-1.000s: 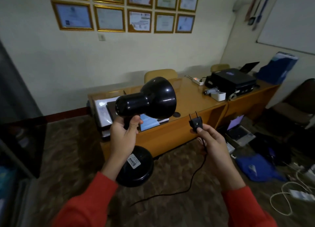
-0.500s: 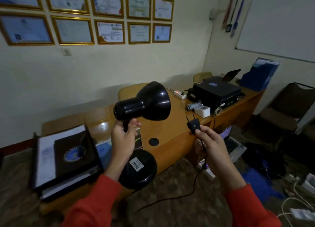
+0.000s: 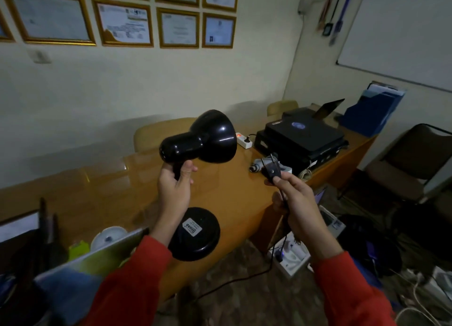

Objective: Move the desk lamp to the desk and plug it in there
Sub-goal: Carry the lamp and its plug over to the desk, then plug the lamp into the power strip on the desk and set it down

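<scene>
**A:** Head camera view: where is the desk lamp [image 3: 199,139]?

**B:** Held up in the air above the wooden table [image 3: 220,191], not resting on it. The left hand [image 3: 175,186] has its grip clamped around the lamp's neck, just below the black shade. The round base [image 3: 195,234] hangs lower, off the table's near edge, with a white label facing the camera.

**A:** And the other hand?

**B:** The right hand [image 3: 297,201] has its grip pinched shut on the black plug [image 3: 270,170], prongs pointing up and away. The cord [image 3: 276,257] drops from the plug past the wrist and trails down to the floor beside the table.

**A:** Anything on the table itself?

**B:** A white power strip [image 3: 243,139] with a red light glowing lies at the table's far edge, just behind the lamp shade, with one plug already in it. To the right of it on the table sits a black printer [image 3: 303,136]. Framed certificates [image 3: 124,23] hang on the wall behind the table.
</scene>
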The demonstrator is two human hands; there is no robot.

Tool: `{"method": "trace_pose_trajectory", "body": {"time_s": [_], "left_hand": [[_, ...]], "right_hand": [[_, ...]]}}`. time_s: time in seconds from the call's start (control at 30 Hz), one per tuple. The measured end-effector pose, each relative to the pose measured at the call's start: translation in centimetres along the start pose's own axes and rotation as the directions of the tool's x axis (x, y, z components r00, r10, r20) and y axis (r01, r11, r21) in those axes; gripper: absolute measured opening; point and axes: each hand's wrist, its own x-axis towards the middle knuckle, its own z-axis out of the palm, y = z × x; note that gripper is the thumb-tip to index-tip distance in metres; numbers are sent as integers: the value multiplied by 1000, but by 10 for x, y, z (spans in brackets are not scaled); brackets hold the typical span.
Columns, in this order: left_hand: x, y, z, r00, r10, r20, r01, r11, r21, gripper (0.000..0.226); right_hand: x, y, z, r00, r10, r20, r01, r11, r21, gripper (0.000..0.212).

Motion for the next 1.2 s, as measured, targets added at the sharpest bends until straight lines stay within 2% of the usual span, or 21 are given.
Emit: {"method": "trace_pose_trajectory", "body": {"time_s": [0.13, 0.2, 0.4, 0.6, 0.77, 0.97, 1.07, 1.2], "left_hand": [[55, -31, 38, 1000, -11, 4, 11, 1000, -21, 42], [85, -45, 55, 1000, -5, 14, 5, 1000, -13, 47], [166, -84, 95, 1000, -15, 25, 14, 998, 53, 28], [219, -125, 128, 998, -59, -37, 64, 987, 145, 24], [252, -164, 151, 993, -81, -81, 98, 969, 225, 12], [276, -210, 186, 987, -110, -122, 137, 959, 248, 7], [276, -233, 205, 959, -222, -179, 262, 933, 248, 14], [275, -251, 219, 943, -234, -237, 289, 928, 236, 20]], "right_hand": [[77, 0, -7, 1000, 22, 11, -22, 1000, 16, 19], [117, -3, -9, 1000, 29, 10, -29, 999, 29, 15], [225, 0, -10, 1000, -1, -1, 1, 998, 56, 16], [306, 4, -7, 999, -32, 36, 30, 998, 54, 16], [370, 15, -15, 995, 17, 102, -20, 999, 27, 20], [442, 41, -38, 976, 113, 185, -115, 993, 3, 19], [478, 53, -54, 959, 173, 224, -172, 985, -24, 18], [507, 63, -69, 949, 193, 249, -190, 981, -33, 14]]}}
